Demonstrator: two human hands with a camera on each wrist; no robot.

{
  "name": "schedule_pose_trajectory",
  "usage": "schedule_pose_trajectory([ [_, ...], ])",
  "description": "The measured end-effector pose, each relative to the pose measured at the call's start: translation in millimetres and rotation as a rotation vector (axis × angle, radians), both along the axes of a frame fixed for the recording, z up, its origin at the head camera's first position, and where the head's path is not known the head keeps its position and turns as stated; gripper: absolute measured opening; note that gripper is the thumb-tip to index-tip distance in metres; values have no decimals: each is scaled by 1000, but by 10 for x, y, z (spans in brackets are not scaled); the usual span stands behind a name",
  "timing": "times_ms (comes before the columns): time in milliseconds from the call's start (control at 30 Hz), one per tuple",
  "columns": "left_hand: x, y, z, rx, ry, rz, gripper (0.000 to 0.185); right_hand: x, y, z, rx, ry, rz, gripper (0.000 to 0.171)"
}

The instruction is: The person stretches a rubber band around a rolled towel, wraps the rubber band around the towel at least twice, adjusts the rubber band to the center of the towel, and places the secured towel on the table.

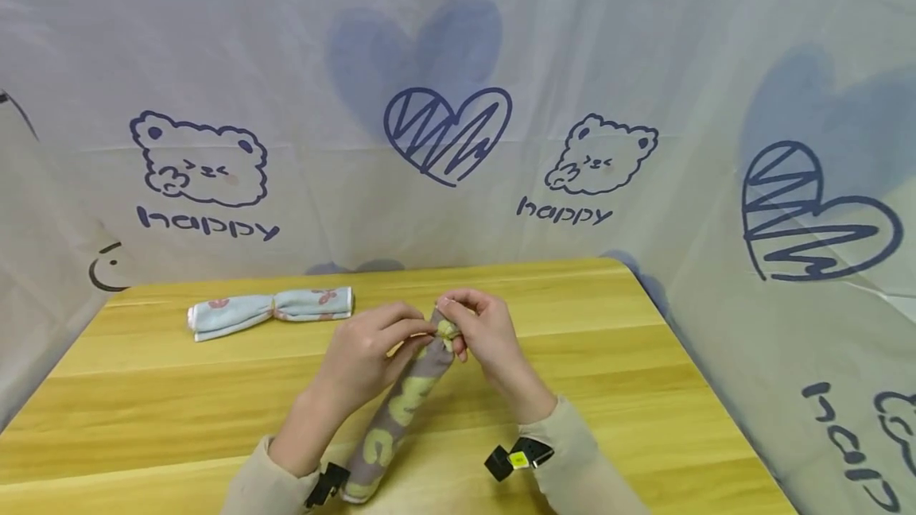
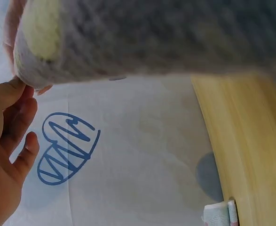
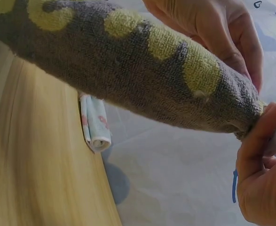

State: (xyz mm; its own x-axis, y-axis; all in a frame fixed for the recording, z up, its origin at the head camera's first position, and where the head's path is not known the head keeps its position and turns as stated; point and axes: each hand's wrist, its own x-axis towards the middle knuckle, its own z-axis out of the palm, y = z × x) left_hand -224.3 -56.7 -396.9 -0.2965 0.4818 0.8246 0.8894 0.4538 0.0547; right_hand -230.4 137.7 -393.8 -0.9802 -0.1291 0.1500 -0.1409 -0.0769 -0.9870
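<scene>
A rolled grey towel with yellow shapes slants up from the table's front edge, its near end by the left wrist. Close to its far end it is drawn in tightly, with a yellow bunched bit there. My left hand pinches the towel at this narrowed spot with thumb and fingertips. From the other side my right hand grips the far end, thumb on top. The right wrist view shows the right thumb and fingers closed around the narrow part. Whatever ties the towel is hidden by the fingers.
A light blue rolled towel with pink figures, cinched in the middle, lies at the back left of the wooden table. A pale curtain with bears and hearts hangs behind and to the sides. Both wrists wear black straps.
</scene>
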Motion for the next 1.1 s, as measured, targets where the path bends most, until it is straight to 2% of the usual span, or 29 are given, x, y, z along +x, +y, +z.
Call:
schedule_pose_trajectory([
  [167,-1,-34,-7,-30,-67,-21,20,-4,-45,-6,37,15,23,22],
  [333,-2,-59,-30,-87,-223,-54,16,-9,-65,1,69,15,31,20],
  [467,20,-22,-69,-101,-355,-58,13,-39,-37,-8,38,-8,-10,18],
  [533,31,6,-84,-94,-391,-63,13,-52,-12,-12,12,-16,-26,17],
  [633,18,21,-87,-68,-378,-68,13,-66,17,-15,-8,-20,-10,18],
  [733,-18,-4,-61,-53,-297,-61,10,-71,28,-7,8,-22,34,22],
  [800,-48,-12,-35,-49,-251,-50,8,-74,43,15,52,8,60,26],
  [867,-73,-11,-8,-46,-234,-43,7,-85,69,37,117,79,91,28],
  [967,-81,-18,5,-40,-255,-26,8,-99,124,49,226,248,163,32],
  [1033,-60,-48,-16,-17,-283,-10,12,-104,156,30,253,337,247,35],
  [1100,-27,-89,-52,12,-307,6,16,-97,174,5,249,382,324,37],
])
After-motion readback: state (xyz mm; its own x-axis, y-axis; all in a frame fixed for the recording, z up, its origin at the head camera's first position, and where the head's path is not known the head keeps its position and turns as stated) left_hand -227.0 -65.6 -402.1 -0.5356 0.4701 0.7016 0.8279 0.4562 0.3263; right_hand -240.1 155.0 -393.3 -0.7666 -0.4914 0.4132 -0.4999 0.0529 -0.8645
